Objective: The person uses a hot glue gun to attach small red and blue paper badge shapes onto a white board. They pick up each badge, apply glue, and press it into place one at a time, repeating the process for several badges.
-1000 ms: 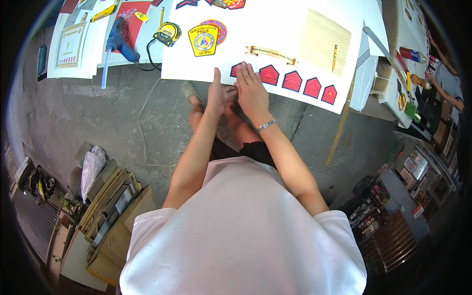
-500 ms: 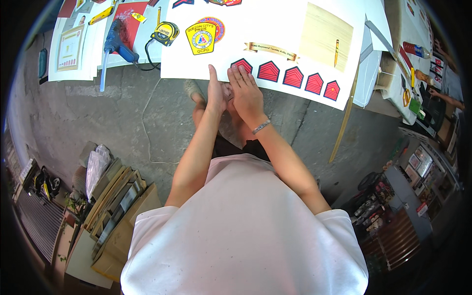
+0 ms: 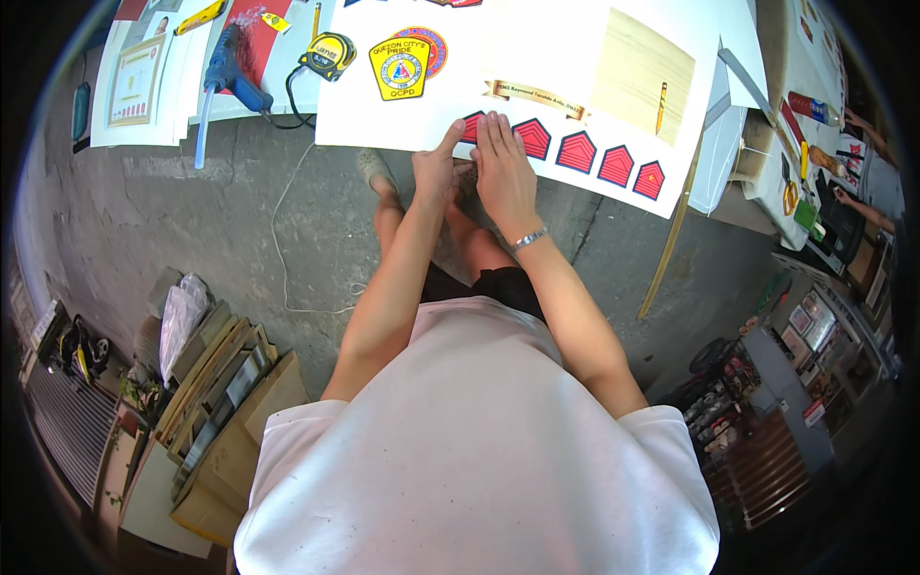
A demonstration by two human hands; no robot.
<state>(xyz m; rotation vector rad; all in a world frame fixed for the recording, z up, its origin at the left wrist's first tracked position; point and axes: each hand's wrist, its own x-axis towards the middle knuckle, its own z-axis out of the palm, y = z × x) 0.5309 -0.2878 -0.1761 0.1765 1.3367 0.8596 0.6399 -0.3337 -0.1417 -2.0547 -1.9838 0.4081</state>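
A large white board [image 3: 364, 125] lies on the table with its near edge toward me. Along that edge runs a row of red chevron patches with dark blue borders, among them a middle patch [image 3: 576, 151]. My right hand [image 3: 508, 177] lies flat, fingers stretched out together, partly over the second patch [image 3: 533, 138]. Its fingertips reach beside the leftmost patch [image 3: 471, 126], which is partly hidden. My left hand [image 3: 436, 174] is at the board's near edge, thumb on top against the leftmost patch, its other fingers bent and mostly hidden at the edge.
Left of the board are a blue glue gun [image 3: 232, 77], a yellow-black tape measure [image 3: 329, 56] and a yellow cutter [image 3: 201, 17]. On the board lie a yellow shield patch [image 3: 400, 69], a ribbon banner [image 3: 537, 99] and a wood-grain panel [image 3: 640, 72]. Another person's arm [image 3: 870, 206] shows far right.
Both hands have shifted a little to the right. My left thumb has tipped from upright to lean over the leftmost patch. My right fingertips now lie farther right along the row.
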